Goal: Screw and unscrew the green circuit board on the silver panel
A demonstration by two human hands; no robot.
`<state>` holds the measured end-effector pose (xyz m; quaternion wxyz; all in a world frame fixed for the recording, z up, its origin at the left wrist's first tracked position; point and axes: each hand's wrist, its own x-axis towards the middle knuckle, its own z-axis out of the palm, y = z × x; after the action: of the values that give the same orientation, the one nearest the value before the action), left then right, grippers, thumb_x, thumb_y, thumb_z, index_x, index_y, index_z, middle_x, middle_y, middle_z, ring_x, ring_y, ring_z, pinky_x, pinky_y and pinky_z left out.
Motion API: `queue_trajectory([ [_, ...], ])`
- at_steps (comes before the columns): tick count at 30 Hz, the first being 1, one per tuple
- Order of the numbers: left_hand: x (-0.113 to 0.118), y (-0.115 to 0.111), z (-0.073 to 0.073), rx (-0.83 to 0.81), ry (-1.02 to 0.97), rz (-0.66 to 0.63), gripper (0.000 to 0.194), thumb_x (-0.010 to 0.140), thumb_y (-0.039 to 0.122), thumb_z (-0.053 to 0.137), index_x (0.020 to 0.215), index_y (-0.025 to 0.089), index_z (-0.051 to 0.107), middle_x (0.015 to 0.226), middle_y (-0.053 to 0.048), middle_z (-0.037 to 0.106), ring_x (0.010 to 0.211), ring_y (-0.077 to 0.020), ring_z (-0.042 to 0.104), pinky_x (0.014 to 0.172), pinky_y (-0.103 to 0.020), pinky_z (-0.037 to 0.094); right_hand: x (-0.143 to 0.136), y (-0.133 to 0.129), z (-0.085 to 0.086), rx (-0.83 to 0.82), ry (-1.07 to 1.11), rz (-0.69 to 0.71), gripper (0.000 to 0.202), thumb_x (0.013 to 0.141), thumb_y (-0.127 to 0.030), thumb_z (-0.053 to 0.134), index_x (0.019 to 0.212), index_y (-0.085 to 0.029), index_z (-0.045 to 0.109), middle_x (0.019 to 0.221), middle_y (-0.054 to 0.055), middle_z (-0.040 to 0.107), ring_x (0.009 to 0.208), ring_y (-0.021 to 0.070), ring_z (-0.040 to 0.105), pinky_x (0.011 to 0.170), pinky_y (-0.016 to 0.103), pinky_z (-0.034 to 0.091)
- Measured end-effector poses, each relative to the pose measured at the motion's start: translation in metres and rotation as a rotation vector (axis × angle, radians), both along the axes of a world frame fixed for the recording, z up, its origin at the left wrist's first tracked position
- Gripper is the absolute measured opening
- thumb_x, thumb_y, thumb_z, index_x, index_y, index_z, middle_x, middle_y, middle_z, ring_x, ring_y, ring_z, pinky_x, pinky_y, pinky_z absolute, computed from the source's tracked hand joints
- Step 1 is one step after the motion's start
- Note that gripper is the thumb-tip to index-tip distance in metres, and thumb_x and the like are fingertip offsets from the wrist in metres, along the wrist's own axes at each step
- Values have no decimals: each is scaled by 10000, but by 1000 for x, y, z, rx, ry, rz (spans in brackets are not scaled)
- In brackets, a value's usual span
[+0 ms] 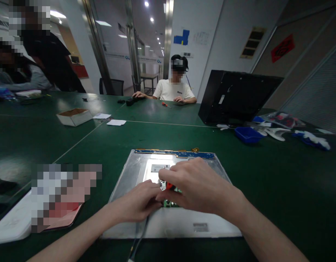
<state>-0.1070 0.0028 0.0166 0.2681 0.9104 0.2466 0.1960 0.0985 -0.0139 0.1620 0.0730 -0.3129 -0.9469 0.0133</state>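
Note:
In front of me a flat display panel [181,222] lies back side up, silvery, with a blue circuit strip [168,153] along its far edge. A small green circuit board [170,202] rests on the panel's middle, mostly covered by my hands. My right hand [195,185] is closed around a red-handled tool [170,185], its kind hidden by the fingers. Against the board's left side, my left hand [142,200] has its fingers curled together; what they pinch is hidden. A thin cable [142,234] runs from under my left hand toward the near edge.
Left of the panel lies a phone-like item in a pink case [75,214], beside a white object [12,222]. Beyond are an open box [74,117], papers [116,122], a black monitor casing [239,98] and a blue tray [248,134]. A person [175,89] sits opposite; others are far left.

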Motion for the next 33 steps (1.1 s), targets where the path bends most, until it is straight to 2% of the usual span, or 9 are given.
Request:
queue_trajectory([
  [2,0,-1,1,-5,5,17,138,869,146,519,988,194,568,900,-43,613,831,-205,556,728,-323,440,-1,0,-1,8,10,9,117,906,-303,504,832,-212,491,731,-18,620,586,126,473,504,278,184],
  [5,0,-1,4,-3,12,18,127,863,150,525,974,196,567,892,-38,614,821,-205,561,727,-324,441,-1,0,0,-9,36,41,66,849,-235,532,876,-203,481,789,-9,623,607,125,477,498,271,199],
  [10,0,-2,6,24,47,10,90,869,164,521,937,198,569,887,-38,615,849,-218,567,740,-330,442,-2,2,-2,-18,15,38,188,863,-362,577,911,-208,482,795,-4,638,628,138,510,509,271,203],
  [13,-1,-3,4,39,57,34,149,849,157,543,988,207,558,933,-40,617,875,-222,563,769,-345,439,-3,3,-2,-1,6,27,103,900,-300,528,887,-206,488,774,-7,636,615,129,502,514,277,200],
  [17,0,-4,3,31,53,32,178,825,124,552,981,210,542,977,-41,621,880,-222,564,782,-353,432,-2,0,1,-45,30,54,84,848,-225,529,910,-195,481,815,0,633,610,122,485,502,274,216],
  [22,2,-3,4,34,47,10,163,853,131,531,995,209,555,930,-40,624,871,-220,566,785,-349,438,-2,1,0,-40,1,41,98,879,-287,546,868,-205,495,769,-5,633,620,123,494,521,275,209],
  [25,2,-3,4,15,57,21,170,850,138,537,1004,206,553,915,-33,622,853,-212,566,785,-345,441,-3,3,-1,-28,4,28,84,903,-270,511,851,-206,495,752,-12,628,607,116,479,523,273,201],
  [30,3,-3,5,44,38,12,190,830,124,534,1000,205,550,964,-46,619,879,-220,561,771,-341,437,-2,0,-1,-41,30,58,98,837,-244,532,909,-200,482,800,1,635,610,124,484,506,274,209],
  [33,3,-4,7,64,38,16,180,847,123,522,1006,202,556,972,-55,617,907,-228,559,777,-344,435,-2,0,0,-29,13,49,102,865,-291,539,898,-207,493,755,-8,635,603,126,493,509,280,204],
])
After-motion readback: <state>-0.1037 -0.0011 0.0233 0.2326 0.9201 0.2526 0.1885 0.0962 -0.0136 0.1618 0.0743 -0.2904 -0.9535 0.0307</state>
